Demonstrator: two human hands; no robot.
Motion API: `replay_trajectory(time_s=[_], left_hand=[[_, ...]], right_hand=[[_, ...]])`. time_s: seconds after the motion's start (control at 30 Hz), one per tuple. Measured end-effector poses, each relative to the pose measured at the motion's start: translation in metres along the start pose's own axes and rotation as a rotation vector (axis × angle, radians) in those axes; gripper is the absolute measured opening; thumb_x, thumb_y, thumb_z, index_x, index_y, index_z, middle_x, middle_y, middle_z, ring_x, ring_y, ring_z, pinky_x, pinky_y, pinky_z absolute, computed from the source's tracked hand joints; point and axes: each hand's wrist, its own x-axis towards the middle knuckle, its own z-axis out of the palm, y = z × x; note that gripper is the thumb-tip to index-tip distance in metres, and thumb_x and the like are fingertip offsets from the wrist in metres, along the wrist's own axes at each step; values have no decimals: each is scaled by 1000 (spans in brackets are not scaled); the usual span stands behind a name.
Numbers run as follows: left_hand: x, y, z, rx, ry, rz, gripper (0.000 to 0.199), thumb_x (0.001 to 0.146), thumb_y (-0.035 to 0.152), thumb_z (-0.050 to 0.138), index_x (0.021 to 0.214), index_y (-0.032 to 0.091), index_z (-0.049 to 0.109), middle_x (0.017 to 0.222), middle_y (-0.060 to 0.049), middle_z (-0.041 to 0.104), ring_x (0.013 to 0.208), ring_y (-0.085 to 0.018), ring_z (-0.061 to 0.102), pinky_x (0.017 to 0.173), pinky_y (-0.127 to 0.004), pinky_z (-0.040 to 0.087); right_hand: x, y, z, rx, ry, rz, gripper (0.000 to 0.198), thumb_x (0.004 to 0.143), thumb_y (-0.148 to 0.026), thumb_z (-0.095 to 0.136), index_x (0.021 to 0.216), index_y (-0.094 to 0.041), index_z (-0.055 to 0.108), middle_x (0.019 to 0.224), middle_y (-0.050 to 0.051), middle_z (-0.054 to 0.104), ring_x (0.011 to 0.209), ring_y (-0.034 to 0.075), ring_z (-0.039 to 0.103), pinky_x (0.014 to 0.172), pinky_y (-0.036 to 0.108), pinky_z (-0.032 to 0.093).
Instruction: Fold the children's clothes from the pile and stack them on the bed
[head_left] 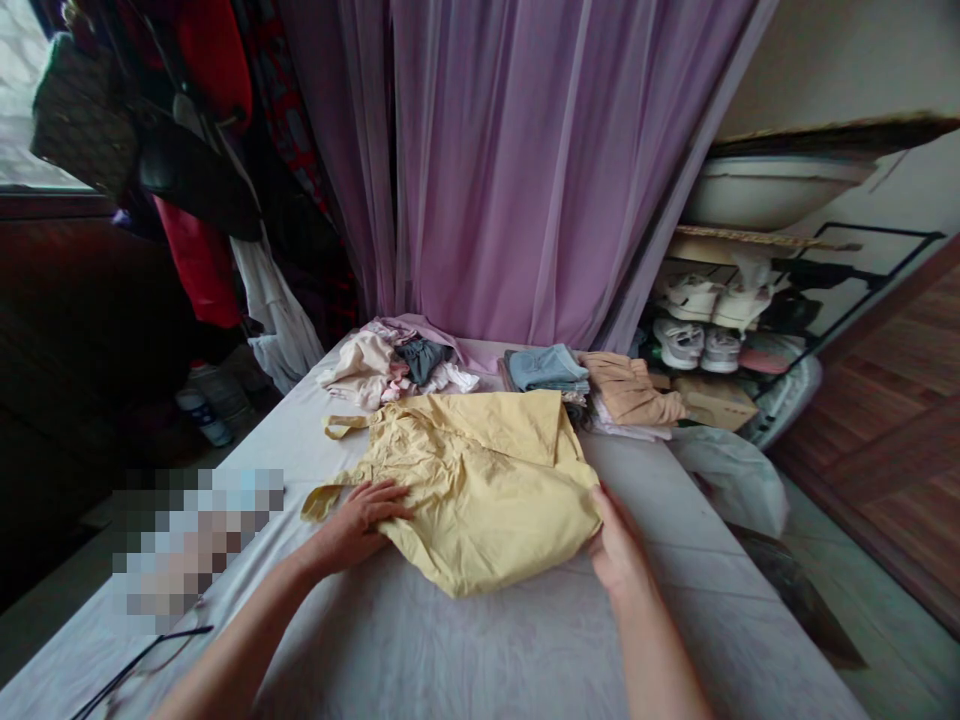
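A yellow strapped dress (487, 480) lies spread sideways on the pale sheet, its two straps (324, 500) pointing left. Its top part is gathered and wrinkled, and the near side bulges towards me in a loose fold. My left hand (367, 515) is on the near edge by the straps, fingers over the cloth, the thumb out of sight; it appears to grip that edge. At the right end, my right hand (616, 540) pinches the hem, thumb on top and the other fingers mostly hidden underneath.
Behind the dress are a loose clothes heap (367, 365), folded blue clothing (544, 368) and folded tan clothing (630, 388). Eyeglasses (161, 640) lie at near left beside a blurred patch. A purple curtain (510, 170) hangs behind; a shoe rack (705, 345) stands right.
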Motion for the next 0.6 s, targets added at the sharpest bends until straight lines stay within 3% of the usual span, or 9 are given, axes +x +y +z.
replay_trajectory(time_s=[0.17,0.23,0.33,0.4,0.53,0.6], left_hand=[[12,11,-5,-205,189,-122,40,90,40,43,112,23,71,114,-8,72,111,-25,64,104,-43,44],[15,18,-13,-277,218,-170,44,90,46,40,108,22,72,105,-7,75,99,-24,67,93,-38,51],[14,28,-28,-321,237,-181,43,87,50,45,107,22,71,107,-6,74,99,-23,67,90,-34,52],[10,33,-36,-304,177,-124,41,87,49,50,108,22,71,113,-6,73,105,-23,66,94,-32,50],[0,38,-48,-242,-144,82,30,82,47,62,99,25,74,115,-4,72,115,-23,61,100,-33,46],[-3,37,-53,-232,-286,136,32,77,47,68,102,27,73,120,-3,70,119,-25,59,101,-34,46]], right_hand=[[-31,-9,13,-55,-298,-81,82,71,-48,75,144,-29,41,139,8,58,122,25,58,97,38,51],[-35,-11,15,-130,-264,-116,93,68,-45,78,148,-28,34,145,9,52,129,25,52,104,37,46],[-33,-18,6,-249,-83,-100,98,68,-48,75,151,-25,30,149,8,47,132,25,49,106,36,44],[-29,-27,-8,-340,-29,-91,91,69,-50,72,148,-25,36,147,7,50,128,25,52,102,35,47],[-18,-41,-37,-658,-137,-55,66,68,-42,68,130,-23,59,120,7,70,108,26,66,89,36,53],[-11,-44,-42,-907,-67,-91,57,66,-39,68,120,-23,65,109,8,73,101,28,67,87,39,52]])
